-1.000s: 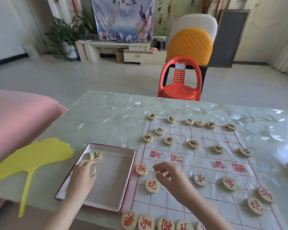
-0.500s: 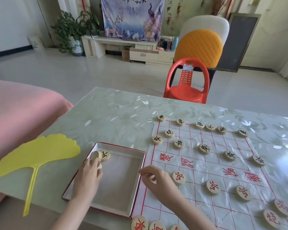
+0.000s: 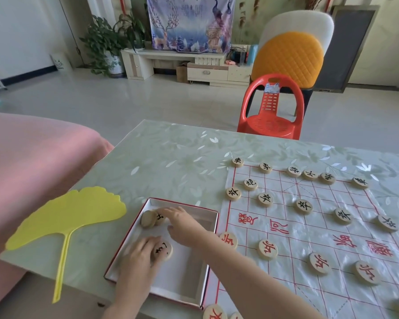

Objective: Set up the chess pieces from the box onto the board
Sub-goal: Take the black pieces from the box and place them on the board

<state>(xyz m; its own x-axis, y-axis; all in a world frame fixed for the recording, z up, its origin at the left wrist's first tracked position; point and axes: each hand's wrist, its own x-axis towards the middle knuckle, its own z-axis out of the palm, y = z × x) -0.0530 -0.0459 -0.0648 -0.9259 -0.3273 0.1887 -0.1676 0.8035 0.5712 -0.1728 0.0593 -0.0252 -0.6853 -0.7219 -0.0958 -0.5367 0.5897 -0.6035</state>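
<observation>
Three pale wooden pieces were left in the box (image 3: 182, 275), which sat just left of the board (image 3: 309, 229). The left hand (image 3: 137, 259) had drawn a black-marked disc (image 3: 162, 249) back from the far corner and gripped it by the edge. The right hand (image 3: 182, 223) had left the board and crossed into the box, fingers stretched out onto the two discs (image 3: 148, 218) in that corner. The box looked nearly emptied. A yellow fan (image 3: 74, 212) lay further left on the table (image 3: 171, 157).

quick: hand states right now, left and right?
Left hand: grips a round wooden chess piece with a black character.
Right hand: open, fingers extended to round wooden pieces in red-edged white box.
</observation>
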